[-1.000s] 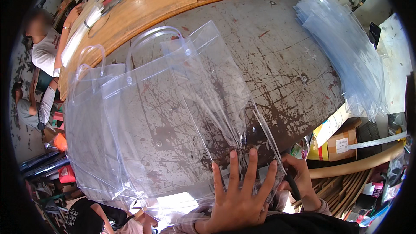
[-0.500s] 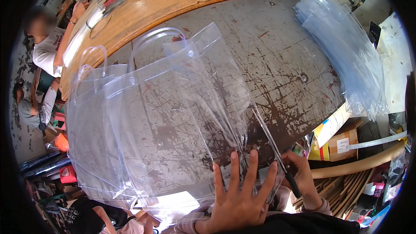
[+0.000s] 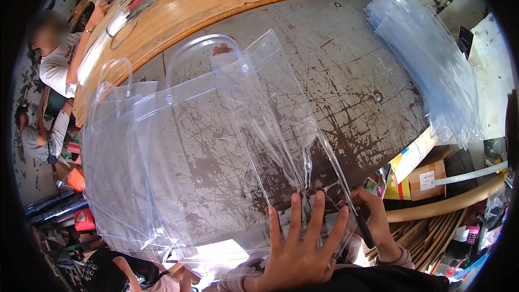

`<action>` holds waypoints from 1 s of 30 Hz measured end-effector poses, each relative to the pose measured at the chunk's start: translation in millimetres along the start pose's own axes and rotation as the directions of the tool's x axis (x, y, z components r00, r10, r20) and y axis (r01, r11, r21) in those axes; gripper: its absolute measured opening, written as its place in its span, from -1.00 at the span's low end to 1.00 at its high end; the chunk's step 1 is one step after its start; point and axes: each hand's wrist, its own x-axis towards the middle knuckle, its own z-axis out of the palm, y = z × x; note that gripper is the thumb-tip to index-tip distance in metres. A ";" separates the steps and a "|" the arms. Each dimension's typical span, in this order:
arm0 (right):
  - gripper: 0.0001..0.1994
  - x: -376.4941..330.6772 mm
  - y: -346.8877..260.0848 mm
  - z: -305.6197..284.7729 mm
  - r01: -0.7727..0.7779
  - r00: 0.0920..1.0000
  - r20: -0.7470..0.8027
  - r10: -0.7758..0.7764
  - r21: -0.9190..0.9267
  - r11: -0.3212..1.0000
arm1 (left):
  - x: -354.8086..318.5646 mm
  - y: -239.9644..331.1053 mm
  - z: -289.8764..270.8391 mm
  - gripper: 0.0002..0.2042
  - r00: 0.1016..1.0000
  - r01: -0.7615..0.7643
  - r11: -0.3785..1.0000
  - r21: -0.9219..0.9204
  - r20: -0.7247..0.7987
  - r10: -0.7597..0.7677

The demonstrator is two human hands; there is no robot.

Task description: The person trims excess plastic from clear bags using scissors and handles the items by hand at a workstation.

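Observation:
A clear plastic bag (image 3: 200,119) with looped handles lies flat on the worn table, its side folds bunched toward me. My left hand (image 3: 303,243) rests on its near right part, palm down with fingers spread. Beside it, my right hand (image 3: 376,216) has curled fingers at the bag's right edge, around a slim tool with a black handle (image 3: 365,231). The tool's exact kind is unclear, and part of the right hand's grip is hidden. A second clear handled bag (image 3: 111,130) lies partly under the first on the left.
A scratched grey tabletop (image 3: 346,48) spreads beyond the bags. Bluish plastic sheets (image 3: 427,70) are piled at the right. A wooden bench (image 3: 216,0) runs along the far side. A cardboard box (image 3: 430,176) stands at lower right. Co-workers (image 3: 57,65) sit at the left.
The bag's upper part has shifted slightly right. The folds and edge strip near my hands have bent a little. Both hands stay almost where they were.

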 end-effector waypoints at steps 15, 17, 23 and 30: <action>-0.53 -2.5 8.2 -2.6 0.087 0.996 -0.002 -0.088 -0.059 0.994 | -3.5 -1.1 4.4 -0.46 0.998 -0.051 0.999 0.001 -0.038 0.051; -0.53 -1.6 9.3 -0.7 0.098 0.995 -0.011 -0.098 -0.026 0.995 | -4.9 -1.9 6.0 -0.45 0.995 -0.086 0.996 0.001 -0.054 0.086; -0.50 -0.7 2.2 -0.7 0.074 0.997 -0.001 -0.074 0.032 0.997 | -5.6 -2.8 3.8 -0.44 0.995 -0.096 0.995 0.016 -0.025 0.096; -0.45 -3.0 11.4 -3.6 0.031 1.000 0.004 -0.031 -0.005 1.000 | -5.6 -2.6 4.0 -0.42 0.996 -0.088 0.996 0.001 -0.026 0.088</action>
